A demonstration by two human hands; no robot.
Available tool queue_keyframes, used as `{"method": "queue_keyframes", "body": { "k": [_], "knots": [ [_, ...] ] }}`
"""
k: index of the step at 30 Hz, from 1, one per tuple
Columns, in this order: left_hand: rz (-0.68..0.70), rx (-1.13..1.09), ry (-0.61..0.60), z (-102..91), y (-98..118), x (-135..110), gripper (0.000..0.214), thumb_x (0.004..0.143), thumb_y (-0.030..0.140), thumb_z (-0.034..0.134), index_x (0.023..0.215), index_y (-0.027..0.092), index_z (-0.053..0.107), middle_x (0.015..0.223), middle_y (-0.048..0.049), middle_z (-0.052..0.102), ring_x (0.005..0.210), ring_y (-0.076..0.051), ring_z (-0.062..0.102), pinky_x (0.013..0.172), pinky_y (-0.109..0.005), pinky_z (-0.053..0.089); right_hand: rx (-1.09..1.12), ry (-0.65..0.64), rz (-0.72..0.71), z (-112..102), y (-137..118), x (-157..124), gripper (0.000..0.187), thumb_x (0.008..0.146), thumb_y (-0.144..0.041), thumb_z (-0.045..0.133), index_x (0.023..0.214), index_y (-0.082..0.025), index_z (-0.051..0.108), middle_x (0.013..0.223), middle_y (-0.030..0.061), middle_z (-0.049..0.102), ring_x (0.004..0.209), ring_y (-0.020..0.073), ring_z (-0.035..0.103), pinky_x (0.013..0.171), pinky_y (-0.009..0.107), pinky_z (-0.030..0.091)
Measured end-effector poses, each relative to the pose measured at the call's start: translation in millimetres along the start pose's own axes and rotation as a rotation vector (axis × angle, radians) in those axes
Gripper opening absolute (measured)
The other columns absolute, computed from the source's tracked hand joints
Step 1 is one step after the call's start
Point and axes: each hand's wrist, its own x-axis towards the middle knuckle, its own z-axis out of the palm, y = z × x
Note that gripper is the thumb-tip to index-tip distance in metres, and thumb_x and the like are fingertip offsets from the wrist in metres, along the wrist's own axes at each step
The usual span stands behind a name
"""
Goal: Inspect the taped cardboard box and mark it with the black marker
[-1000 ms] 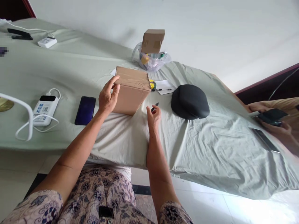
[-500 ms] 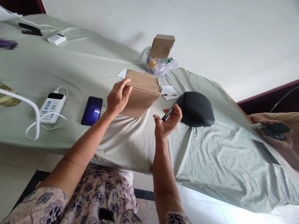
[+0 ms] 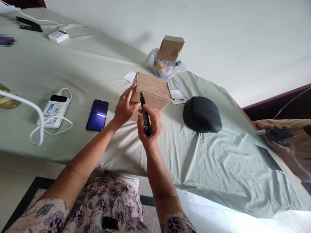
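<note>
A brown cardboard box (image 3: 153, 84) stands on the cloth-covered table in front of me. My left hand (image 3: 123, 109) grips its left side, fingers along the edge and thumb across the near face. In my right hand (image 3: 153, 124) is a black marker (image 3: 145, 117), held like a pen with its tip upward. That tip lies over the upper left of the box's near face; whether it touches, I cannot tell. Both hands cover much of the near face. A rounded black case (image 3: 202, 115) rests to the right of my right hand.
Behind the box, a smaller carton (image 3: 171, 48) sits on a clear plastic basket (image 3: 167, 69). Paper with a pen (image 3: 178, 99) lies to the right. Left are a phone (image 3: 97, 115), a white power bank (image 3: 55, 111) and cables. Another person's hands (image 3: 279, 136) hold a dark device at far right.
My right hand has swung left from beside the black case to the box's near face, bringing the marker there. The box sits slightly further right, and my left fingers now lie along its side.
</note>
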Motion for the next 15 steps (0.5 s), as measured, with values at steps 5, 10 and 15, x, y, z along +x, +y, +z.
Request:
{"method": "queue_keyframes", "body": {
  "k": [5, 10, 15],
  "knots": [
    [-0.200, 0.026, -0.056, 8.8, -15.6, -32.7, 0.050, 0.101, 0.041, 0.046, 0.149, 0.024, 0.045, 0.141, -0.0147, 0.062, 0.126, -0.026, 0.062, 0.103, -0.041, 0.054, -0.132, 0.049, -0.020, 16.4, 1.0, 7.0, 0.021, 0.097, -0.026, 0.056, 0.117, -0.025, 0.062, 0.097, 0.0006, 0.077, 0.087, 0.0152, 0.072, 0.106, 0.040, 0.048],
    [-0.248, 0.137, -0.067, 12.6, -15.7, -44.9, 0.044, 0.096, 0.031, 0.055, 0.139, 0.021, 0.052, 0.132, -0.0142, 0.067, 0.121, -0.026, 0.064, 0.099, -0.039, 0.056, -0.230, 0.141, 0.094, 19.6, 10.4, 6.8, 0.019, 0.099, -0.033, 0.052, 0.111, -0.024, 0.065, 0.098, 0.0035, 0.075, 0.086, 0.0177, 0.070, 0.096, 0.040, 0.051],
    [-0.248, 0.156, -0.068, 12.9, -19.6, -47.2, 0.041, 0.096, 0.033, 0.055, 0.135, 0.019, 0.054, 0.129, -0.0143, 0.068, 0.119, -0.026, 0.066, 0.103, -0.041, 0.055, -0.172, 0.168, 0.114, 20.1, 5.7, 5.6, 0.014, 0.099, -0.031, 0.054, 0.097, -0.024, 0.065, 0.084, 0.0000, 0.072, 0.077, 0.0158, 0.065, 0.086, 0.035, 0.050]
  ]
}}
